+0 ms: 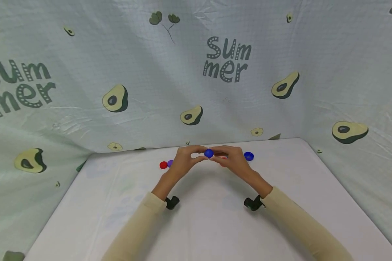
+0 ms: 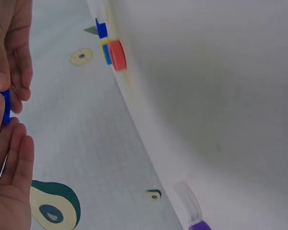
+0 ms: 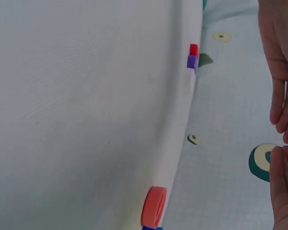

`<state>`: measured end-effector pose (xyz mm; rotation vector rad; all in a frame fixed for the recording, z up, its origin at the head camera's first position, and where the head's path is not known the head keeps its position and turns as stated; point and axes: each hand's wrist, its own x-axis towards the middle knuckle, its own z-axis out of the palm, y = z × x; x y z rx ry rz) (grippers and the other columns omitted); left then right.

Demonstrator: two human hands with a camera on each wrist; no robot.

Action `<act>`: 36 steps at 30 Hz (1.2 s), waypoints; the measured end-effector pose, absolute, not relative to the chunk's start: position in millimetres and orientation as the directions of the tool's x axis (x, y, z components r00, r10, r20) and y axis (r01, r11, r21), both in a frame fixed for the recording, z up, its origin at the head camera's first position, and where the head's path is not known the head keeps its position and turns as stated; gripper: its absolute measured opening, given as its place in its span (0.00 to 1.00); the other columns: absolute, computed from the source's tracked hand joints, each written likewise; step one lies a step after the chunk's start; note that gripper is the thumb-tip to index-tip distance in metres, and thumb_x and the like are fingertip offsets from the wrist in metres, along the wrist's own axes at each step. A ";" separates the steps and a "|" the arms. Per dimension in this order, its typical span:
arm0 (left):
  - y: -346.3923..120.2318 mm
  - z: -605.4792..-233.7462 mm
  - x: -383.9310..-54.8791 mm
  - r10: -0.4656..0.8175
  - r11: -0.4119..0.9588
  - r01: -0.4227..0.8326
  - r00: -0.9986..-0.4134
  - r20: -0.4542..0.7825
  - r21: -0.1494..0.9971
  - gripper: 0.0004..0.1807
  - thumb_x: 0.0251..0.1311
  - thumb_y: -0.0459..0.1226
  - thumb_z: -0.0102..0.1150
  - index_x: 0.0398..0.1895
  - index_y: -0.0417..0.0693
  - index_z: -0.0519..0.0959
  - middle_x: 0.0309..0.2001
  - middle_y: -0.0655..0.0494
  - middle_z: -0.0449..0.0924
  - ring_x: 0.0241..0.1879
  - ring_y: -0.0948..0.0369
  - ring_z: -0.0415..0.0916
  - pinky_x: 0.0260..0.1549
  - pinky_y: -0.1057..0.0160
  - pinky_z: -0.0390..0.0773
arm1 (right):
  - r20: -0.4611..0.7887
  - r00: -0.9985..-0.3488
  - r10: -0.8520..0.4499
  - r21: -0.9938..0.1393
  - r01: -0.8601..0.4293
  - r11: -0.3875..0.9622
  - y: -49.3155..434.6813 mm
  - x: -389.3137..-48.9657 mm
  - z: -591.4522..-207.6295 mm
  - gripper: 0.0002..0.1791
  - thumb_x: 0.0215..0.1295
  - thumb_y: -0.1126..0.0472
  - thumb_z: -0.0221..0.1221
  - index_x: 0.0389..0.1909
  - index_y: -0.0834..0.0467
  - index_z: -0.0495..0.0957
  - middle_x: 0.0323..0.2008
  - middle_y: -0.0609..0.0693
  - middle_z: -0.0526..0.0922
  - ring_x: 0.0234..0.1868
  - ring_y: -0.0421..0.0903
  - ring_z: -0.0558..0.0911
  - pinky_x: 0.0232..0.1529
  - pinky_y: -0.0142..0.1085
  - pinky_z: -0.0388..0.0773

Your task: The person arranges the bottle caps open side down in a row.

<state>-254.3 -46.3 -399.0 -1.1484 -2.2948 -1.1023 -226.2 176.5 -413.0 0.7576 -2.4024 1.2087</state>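
Left hand (image 1: 184, 159): raised over the desk, thumb and fingertips pinching one side of a blue disc.
Right hand (image 1: 234, 159): mirrors it, thumb and fingers pinching the disc's other side.
Blue disc (image 1: 208, 153): held up between the two hands, off the surface.
Desk (image 1: 212, 228): broad, white and softly shadowed beneath the arms; its far edge runs along the backdrop.
Far edge, left: a red round piece (image 1: 163, 165) just beside a purple piece (image 1: 170, 163), which the left hand partly hides.
Far edge, right: a second blue round piece (image 1: 249, 156); behind the right hand, a coral ring (image 2: 118, 55) stands beside a small blue-and-yellow piece (image 2: 106, 52).
Backdrop (image 1: 150, 72): pale grey-green cloth, creased, rising behind the desk and along both sides, printed with halved avocados, flowers and the word "Summer".
Sleeves (image 1: 135, 226): beige, with a small black camera (image 1: 172, 203) at each wrist.
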 end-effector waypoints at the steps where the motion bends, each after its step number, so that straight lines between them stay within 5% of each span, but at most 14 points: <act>1: -48.9 -398.0 -256.4 0.526 0.377 0.789 -0.613 0.589 0.485 0.16 0.57 0.34 0.73 0.48 0.40 0.86 0.44 0.50 0.89 0.47 0.54 0.87 0.50 0.58 0.84 | 0.515 -0.801 -0.307 -0.635 -0.596 0.490 173.7 -229.0 -413.9 0.21 0.61 0.65 0.70 0.56 0.60 0.84 0.49 0.54 0.88 0.46 0.49 0.89 0.49 0.40 0.85; 18: -96.3 -411.6 -295.0 0.563 0.399 0.599 -0.758 0.330 0.694 0.15 0.61 0.34 0.70 0.51 0.38 0.85 0.46 0.47 0.88 0.46 0.54 0.87 0.49 0.59 0.84 | 0.326 -0.875 -0.357 -0.691 -0.479 0.542 126.5 -273.8 -427.1 0.21 0.65 0.60 0.67 0.58 0.61 0.83 0.50 0.55 0.88 0.47 0.48 0.89 0.47 0.33 0.84; 28: -107.6 -423.1 -305.8 0.593 0.470 0.609 -0.754 0.282 0.639 0.18 0.62 0.32 0.68 0.56 0.37 0.84 0.50 0.45 0.87 0.46 0.53 0.87 0.47 0.56 0.85 | 0.237 -0.914 -0.330 -0.677 -0.399 0.618 108.1 -289.1 -433.1 0.18 0.63 0.60 0.70 0.53 0.60 0.86 0.43 0.53 0.90 0.43 0.46 0.88 0.45 0.33 0.85; 36: -112.1 -426.7 -306.2 0.592 0.509 0.613 -0.759 0.271 0.605 0.15 0.61 0.31 0.70 0.50 0.37 0.86 0.46 0.46 0.88 0.44 0.52 0.87 0.42 0.56 0.86 | 0.165 -0.934 -0.318 -0.683 -0.341 0.646 97.9 -293.2 -437.3 0.15 0.64 0.61 0.70 0.50 0.59 0.88 0.43 0.51 0.90 0.43 0.46 0.87 0.45 0.32 0.84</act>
